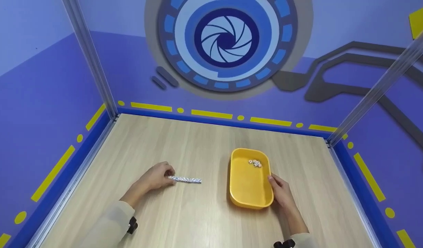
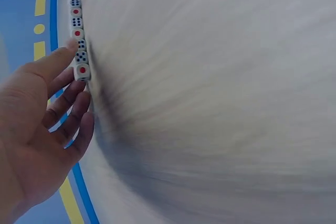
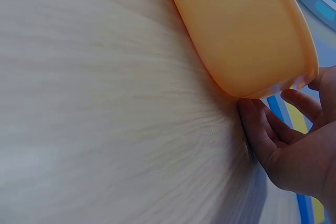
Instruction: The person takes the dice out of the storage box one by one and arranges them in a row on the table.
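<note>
A straight row of white dice lies on the table left of the middle. My left hand pinches its near-left end between thumb and fingers. The left wrist view shows the row of dice end on, with red and blue pips facing up. There the thumb of my left hand touches one side of the row. A yellow plastic bin stands to the right, with several loose dice in its far right part. My right hand grips the bin's right wall, thumb on the rim and fingers outside.
The wood-patterned tabletop is bounded by a blue printed back wall and side walls. Metal posts stand at the back corners. Bare tabletop lies between the dice row and the bin.
</note>
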Tool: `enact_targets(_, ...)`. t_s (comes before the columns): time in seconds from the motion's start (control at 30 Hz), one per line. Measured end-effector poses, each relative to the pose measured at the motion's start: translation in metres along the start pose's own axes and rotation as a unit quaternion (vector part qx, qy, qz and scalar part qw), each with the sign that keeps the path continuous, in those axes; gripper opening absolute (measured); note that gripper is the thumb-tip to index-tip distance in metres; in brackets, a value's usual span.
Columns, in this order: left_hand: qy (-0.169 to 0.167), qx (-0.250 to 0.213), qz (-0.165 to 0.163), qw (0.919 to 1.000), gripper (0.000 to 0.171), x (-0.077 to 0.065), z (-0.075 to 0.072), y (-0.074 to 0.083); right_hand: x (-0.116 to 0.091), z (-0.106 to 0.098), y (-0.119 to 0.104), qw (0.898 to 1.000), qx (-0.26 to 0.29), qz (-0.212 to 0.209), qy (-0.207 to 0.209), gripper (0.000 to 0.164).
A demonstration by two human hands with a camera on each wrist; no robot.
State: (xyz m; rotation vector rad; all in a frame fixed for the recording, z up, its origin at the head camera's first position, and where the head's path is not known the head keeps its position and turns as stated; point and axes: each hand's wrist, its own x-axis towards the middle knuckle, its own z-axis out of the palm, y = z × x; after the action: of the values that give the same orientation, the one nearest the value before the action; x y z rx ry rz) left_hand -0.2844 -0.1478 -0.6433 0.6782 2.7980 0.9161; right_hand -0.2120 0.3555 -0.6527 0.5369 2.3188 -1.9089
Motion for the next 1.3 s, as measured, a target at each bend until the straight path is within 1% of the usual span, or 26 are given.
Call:
enact_targets(0.13,0.015,-0.002,0.011,0.9998,0.043,0.004,-0.001,0.013,0.0,0.002,0.002,1.0,-0.014,0.014,0.003,0.064)
enact_targets(0.23,0.027,-0.004,0.03,0.9992,0.044,0.013,0.001,0.03,-0.001,0.002,0.003,1.0,-0.015,0.013,0.004,0.066)
enact_targets(0.3,0.029,-0.007,0.05,0.9983,0.043,0.023,0.004,0.043,0.0,0.001,0.003,1.0,-0.016,0.003,0.002,0.066)
enact_targets(0.43,0.031,-0.035,0.093,0.9946,0.04,0.048,0.015,0.072,0.0,0.0,0.004,1.0,-0.002,-0.018,0.001,0.062)
enact_targets(0.53,0.031,-0.06,0.103,0.9924,0.039,0.065,0.028,0.095,0.0,0.001,0.004,1.0,0.014,-0.019,-0.003,0.06)
enact_targets(0.63,0.035,-0.088,0.109,0.9895,0.04,0.08,0.04,0.12,0.0,0.001,0.003,1.0,0.015,-0.012,-0.003,0.061)
enact_targets(0.73,0.05,-0.107,0.123,0.9854,0.039,0.097,0.048,0.142,0.0,0.0,0.002,1.0,0.013,-0.003,-0.001,0.062)
enact_targets(0.83,0.064,-0.111,0.121,0.9844,0.038,0.111,0.052,0.161,0.0,0.0,0.0,1.0,0.008,-0.001,0.001,0.061)
enact_targets(0.97,0.075,-0.103,0.112,0.9854,0.037,0.125,0.06,0.179,0.001,0.002,-0.003,1.0,-0.021,-0.012,0.003,0.059)
enact_targets(1.03,0.079,-0.104,0.107,0.9857,0.037,0.131,0.066,0.189,0.002,0.003,-0.004,1.0,-0.025,-0.013,0.005,0.057)
enact_targets(1.1,0.08,-0.107,0.105,0.9854,0.039,0.137,0.073,0.198,0.002,0.003,-0.004,1.0,-0.018,-0.008,0.004,0.056)
enact_targets(1.13,0.078,-0.109,0.102,0.9857,0.039,0.139,0.076,0.202,0.002,0.003,-0.004,1.0,-0.009,-0.003,0.003,0.056)
enact_targets(1.2,0.069,-0.109,0.095,0.9871,0.041,0.143,0.085,0.21,0.002,0.002,-0.004,1.0,-0.009,-0.002,0.004,0.055)
enact_targets(1.3,0.045,-0.095,0.082,0.9911,0.045,0.15,0.099,0.218,0.002,0.002,-0.004,1.0,-0.016,-0.01,0.005,0.056)
